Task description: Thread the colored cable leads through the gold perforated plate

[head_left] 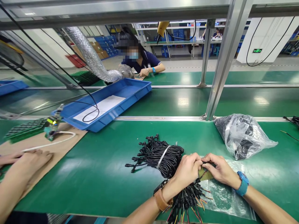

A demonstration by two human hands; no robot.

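My left hand [189, 168] is closed in a pinch at the front right of the green bench, with a brown-banded watch on its wrist. Close against it, fingertip to fingertip, my right hand [220, 169] grips a small black cable connector [208, 163]. What the left fingertips pinch is mostly covered; it looks like part of that same cable. Below the hands lie many loose black cable ends [187, 199] with bare red, yellow and black wires. A tied bundle of black cables [163, 154] rests just left of them. Under the fingers shows a flat olive-yellow piece [205, 175].
A clear plastic bag [224, 199] lies flat beneath my right forearm; a filled bag [243, 133] sits behind it. At back left is a blue tray [102, 124]. A co-worker's hands [25, 165] rest at left; another person [140, 62] sits opposite. Metal posts [219, 68] rise from the bench.
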